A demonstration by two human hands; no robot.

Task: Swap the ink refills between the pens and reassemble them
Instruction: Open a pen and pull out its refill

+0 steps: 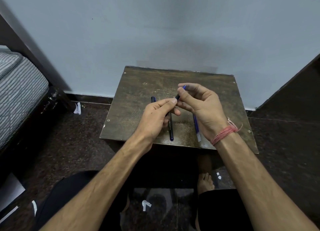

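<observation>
Over a small dark wooden table, both my hands hold one dark pen piece between them. A blue tip sticks out above my right thumb. My left hand pinches the piece's lower end with thumb and forefinger. My right hand grips its upper end. A black pen barrel with white lettering lies on the table just under my left hand. To its right lies a blue ink refill with a clear end, partly hidden by my right hand. A dark cap-like piece lies beyond my left hand.
The table stands against a pale blue wall. A striped mattress on a dark bed frame is at the left, and a dark panel at the right. My knees and a bare foot are below, on a dark floor with paper scraps.
</observation>
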